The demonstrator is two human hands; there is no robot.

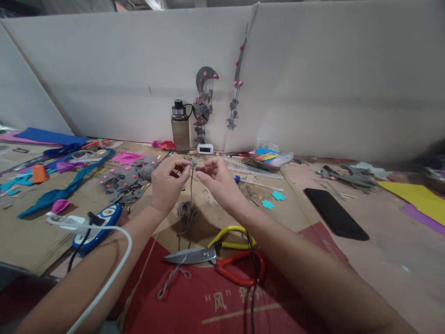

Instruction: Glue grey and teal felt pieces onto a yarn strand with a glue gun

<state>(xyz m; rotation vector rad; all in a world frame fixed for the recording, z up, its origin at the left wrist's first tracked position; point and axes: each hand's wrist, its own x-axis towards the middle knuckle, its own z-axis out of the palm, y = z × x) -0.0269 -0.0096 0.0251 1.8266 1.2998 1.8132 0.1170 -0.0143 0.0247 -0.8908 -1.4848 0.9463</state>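
In front of me, my left hand [170,182] is raised with thumb and forefinger pinched at the top of a grey yarn strand [191,188]. A small teal piece [193,163] shows between the two hands at the strand's upper end. My right hand [217,180] is close beside it, fingers bent and thumb near the forefinger; what they pinch is too small to make out. Below, the strand runs down to a loose grey yarn ball [187,211]. Scissors [200,255] with yellow and red handles lie nearer me, a looped yarn end [170,281] across their blade.
Two teal felt flowers [273,199] lie right of the hands, a black phone [335,213] farther right. Grey felt pieces with pink balls [130,178] sit left. A bottle [180,130] stands behind. A white cable [127,250] crosses my left forearm.
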